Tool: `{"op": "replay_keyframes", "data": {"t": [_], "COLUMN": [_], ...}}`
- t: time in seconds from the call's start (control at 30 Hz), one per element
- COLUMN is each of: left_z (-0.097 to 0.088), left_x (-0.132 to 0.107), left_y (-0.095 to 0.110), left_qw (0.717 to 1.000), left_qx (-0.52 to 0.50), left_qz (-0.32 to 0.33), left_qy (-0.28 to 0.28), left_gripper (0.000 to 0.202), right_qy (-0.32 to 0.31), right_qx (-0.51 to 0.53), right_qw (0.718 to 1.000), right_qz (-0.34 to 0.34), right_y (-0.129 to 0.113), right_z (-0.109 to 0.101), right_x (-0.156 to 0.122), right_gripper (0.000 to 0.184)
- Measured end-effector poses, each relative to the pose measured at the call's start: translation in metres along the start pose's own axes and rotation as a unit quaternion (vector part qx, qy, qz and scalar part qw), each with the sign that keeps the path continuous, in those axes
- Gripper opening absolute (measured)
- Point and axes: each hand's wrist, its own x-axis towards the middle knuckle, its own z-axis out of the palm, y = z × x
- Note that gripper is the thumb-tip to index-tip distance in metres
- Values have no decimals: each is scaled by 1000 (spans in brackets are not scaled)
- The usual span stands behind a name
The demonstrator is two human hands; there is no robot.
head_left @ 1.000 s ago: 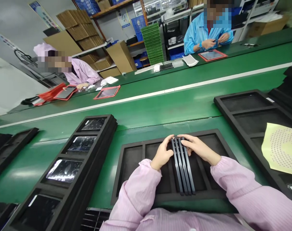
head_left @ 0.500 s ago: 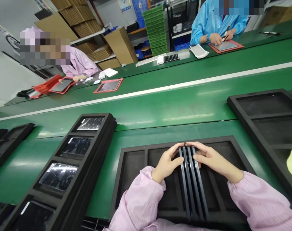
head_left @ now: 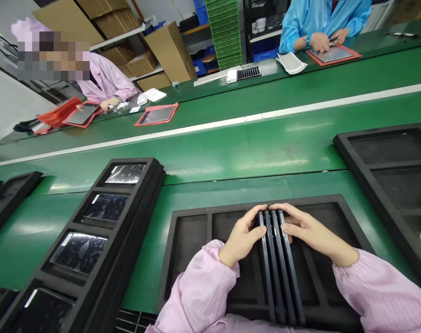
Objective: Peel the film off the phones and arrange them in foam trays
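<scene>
Three thin dark tablets (head_left: 278,268) stand on edge, pressed together, over an empty black foam tray (head_left: 189,231) in front of me. My left hand (head_left: 243,236) grips the stack from its left side, fingers curled over the far end. My right hand (head_left: 304,229) clasps it from the right, thumb against the outer tablet. Both pink sleeves reach in from the bottom edge.
A stack of black foam trays (head_left: 92,236) with glossy tablets in their pockets lies to my left. Another empty black tray (head_left: 387,171) sits at right. Beyond the green conveyor belt (head_left: 231,148), two people work at red-framed tablets (head_left: 157,114).
My hands and the tablet stack stay together. The view has tilted down and left a little, so the yellow perforated sheet at right has almost left the picture.
</scene>
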Motion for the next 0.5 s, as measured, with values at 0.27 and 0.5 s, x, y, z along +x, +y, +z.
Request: {"op": "replay_keyframes", "data": {"t": [0.27, 0.5], "left_z": [-4, -4], "left_x": [0, 1], "left_y": [-1, 4], "left_qw": [997, 996], "left_qx": [18, 25], "left_qz": [20, 13], "left_qy": [-67, -80], "left_gripper": [63, 64], "right_qy": [-45, -30], "right_qx": [-11, -47], "right_qw": [999, 998], "right_qz": [-13, -10], "right_y": [1, 1], "right_z": [-4, -5], "right_x": [-2, -3], "right_gripper": [60, 60]}}
